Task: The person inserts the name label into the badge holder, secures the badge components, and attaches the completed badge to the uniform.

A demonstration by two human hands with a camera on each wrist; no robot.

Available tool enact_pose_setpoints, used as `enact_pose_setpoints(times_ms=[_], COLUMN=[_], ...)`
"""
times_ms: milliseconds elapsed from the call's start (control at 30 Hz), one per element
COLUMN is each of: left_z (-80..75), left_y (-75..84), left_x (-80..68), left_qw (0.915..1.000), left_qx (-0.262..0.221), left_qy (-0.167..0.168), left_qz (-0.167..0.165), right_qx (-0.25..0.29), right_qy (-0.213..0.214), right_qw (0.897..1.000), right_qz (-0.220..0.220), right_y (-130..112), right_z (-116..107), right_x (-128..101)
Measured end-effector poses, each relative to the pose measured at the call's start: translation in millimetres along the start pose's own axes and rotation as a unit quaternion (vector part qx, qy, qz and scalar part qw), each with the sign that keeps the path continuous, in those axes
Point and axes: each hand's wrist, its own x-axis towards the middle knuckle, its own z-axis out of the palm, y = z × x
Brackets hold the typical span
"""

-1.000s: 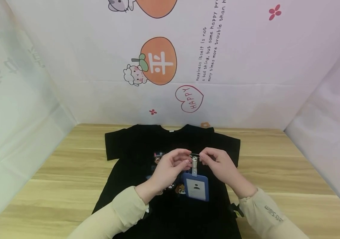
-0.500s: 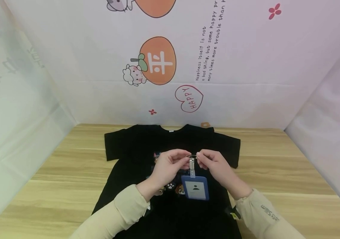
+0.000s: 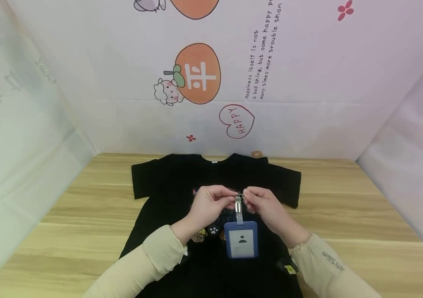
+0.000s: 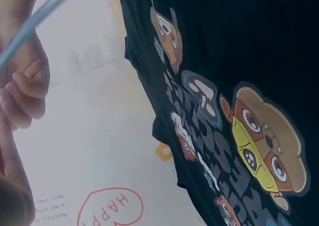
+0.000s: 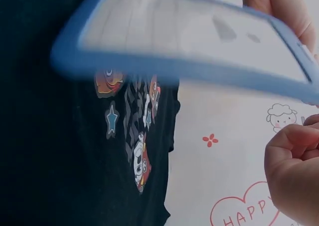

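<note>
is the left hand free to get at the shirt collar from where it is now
Probably not at once: the left hand is pinching the metal clip of the blue badge holder together with the right hand. The collar itself lies uncovered just beyond the hands, so nothing blocks the way.

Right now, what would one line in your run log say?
left hand: pinches metal clip | right hand: pinches clip | blue badge holder: hangs below clip | black T-shirt: flat on wooden table
</note>
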Motion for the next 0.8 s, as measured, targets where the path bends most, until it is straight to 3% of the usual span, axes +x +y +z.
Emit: enact_pose_setpoints(times_ms=[367,567,800], left_z=[-0.1,-0.5,2.7], left_y=[-2.4,-4.5,-5.1], left_x=[-0.2,0.6,1.5], left_qw=[0.9999,0.9997,0.9972], left_qx=[0.003,-0.02,-0.055], left_qy=[-0.011,-0.013,-0.004], left_qz=[-0.008,-0.007,-0.052], right_qx=[0.033,0.05,0.049], right_qy=[-0.02,-0.015,0.028], right_qw=[0.999,0.999,0.998], right_qz=[0.008,0.008,0.018], right_y=[5.5,6.4,5.0], right_z=[1.0,0.6,1.3], right_x=[0.0,-0.3,-3.0])
